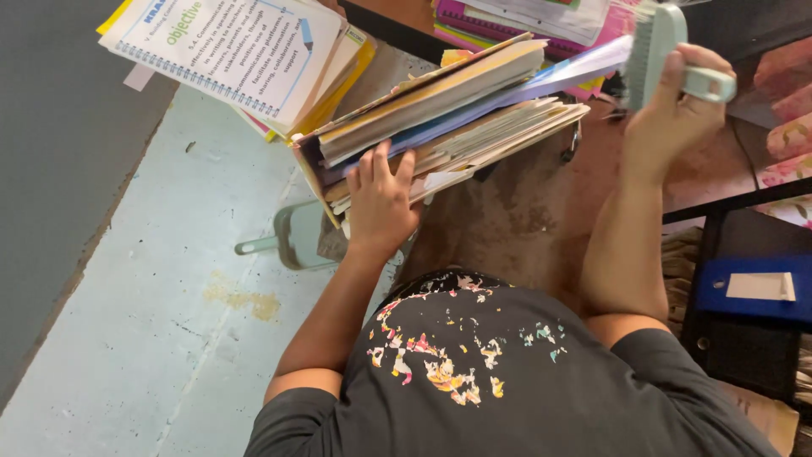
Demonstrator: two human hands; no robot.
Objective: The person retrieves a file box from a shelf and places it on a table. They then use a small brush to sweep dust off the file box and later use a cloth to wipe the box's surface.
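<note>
Dustpan [292, 237] below stacked folders [440, 110]

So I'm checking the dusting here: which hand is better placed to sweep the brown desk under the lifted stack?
Probably the right hand: its grip already holds the pale green plastic brush above the brown desk top. The left hand is busy propping up the stack of folders and papers.
</note>
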